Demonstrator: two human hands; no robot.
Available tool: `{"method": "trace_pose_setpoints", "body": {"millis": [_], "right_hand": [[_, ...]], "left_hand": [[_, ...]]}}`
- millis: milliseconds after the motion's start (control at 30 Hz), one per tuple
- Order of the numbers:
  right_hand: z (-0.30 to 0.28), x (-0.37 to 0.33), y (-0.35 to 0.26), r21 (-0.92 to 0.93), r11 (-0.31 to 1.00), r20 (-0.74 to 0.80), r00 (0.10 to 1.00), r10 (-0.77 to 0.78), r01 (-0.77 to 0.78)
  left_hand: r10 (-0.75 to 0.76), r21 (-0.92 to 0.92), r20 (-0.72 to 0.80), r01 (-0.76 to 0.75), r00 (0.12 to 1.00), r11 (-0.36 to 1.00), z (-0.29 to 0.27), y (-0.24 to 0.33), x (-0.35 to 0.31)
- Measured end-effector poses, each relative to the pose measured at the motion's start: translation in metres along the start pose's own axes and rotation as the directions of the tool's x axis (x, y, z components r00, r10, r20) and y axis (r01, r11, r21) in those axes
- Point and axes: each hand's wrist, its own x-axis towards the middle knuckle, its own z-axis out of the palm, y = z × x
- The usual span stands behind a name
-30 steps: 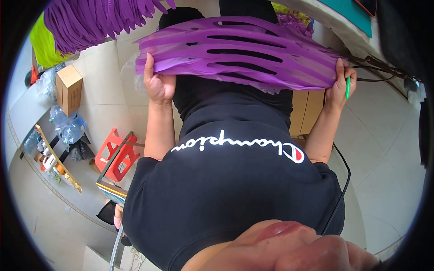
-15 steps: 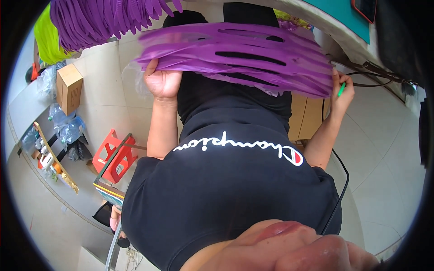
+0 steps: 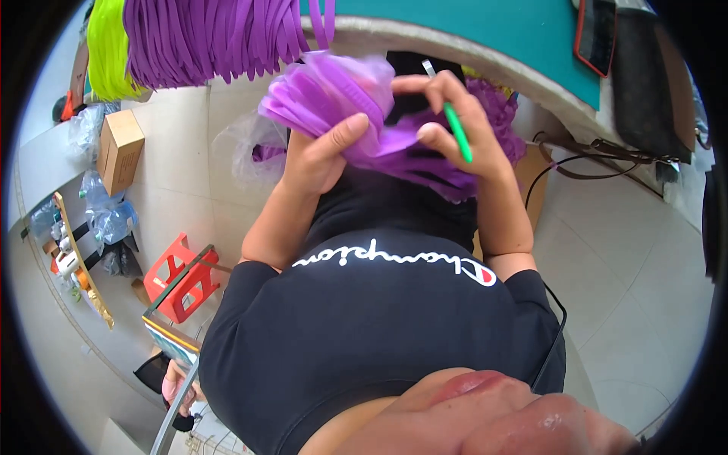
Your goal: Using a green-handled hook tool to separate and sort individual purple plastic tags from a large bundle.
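Observation:
My left hand [image 3: 326,155] is closed round a gathered bunch of thin, rubbery purple strips [image 3: 322,95], its thumb lying across the front. The bunch is bent over on itself, and part of it trails across my lap to the right. In my right hand [image 3: 474,125] is a slim green-handled tool [image 3: 458,133] with a pale flat tip; its exact kind I cannot make out. The right thumb is at the edge of the purple strips, with the index finger stretched toward the bunch. A clear plastic bag [image 3: 246,155] sits beside my left forearm.
More purple strips [image 3: 220,34] and lime-green strips [image 3: 108,53] hang off the table's edge. On the teal tabletop [image 3: 485,34] lie a phone [image 3: 595,34] and a dark bag [image 3: 652,83]. A cardboard box [image 3: 121,152], a red stool [image 3: 182,279] and another person [image 3: 178,387] are at left.
The purple strips, stretched wide between both hands before, are now folded into a bunch in my left hand. My right hand has moved left toward it, still with the green tool.

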Motion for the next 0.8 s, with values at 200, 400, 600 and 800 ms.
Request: {"method": "trace_pose_setpoints", "body": {"millis": [200,400,600,800], "right_hand": [[0.004,0.009,-0.019,0.335,0.942,-0.226,0.972,0.062,0.018],[-0.009,0.004,-0.03,-0.033,0.993,-0.356,0.927,-0.117,0.113],[-0.01,0.002,-0.028,0.355,0.896,-0.508,0.859,-0.056,0.268],[0.0,0.003,-0.027,0.269,0.95,-0.327,0.943,-0.067,0.161]], "left_hand": [[0.037,0.06,0.019,-0.038,0.999,0.997,0.01,0.004,0.013],[-0.143,0.208,0.041,0.131,0.989,0.969,0.019,-0.001,0.022],[0.031,0.165,-0.064,-0.02,0.997,0.986,0.033,-0.01,0.033],[0.028,0.171,-0.079,-0.014,0.997,0.985,0.033,-0.009,0.034]]}}
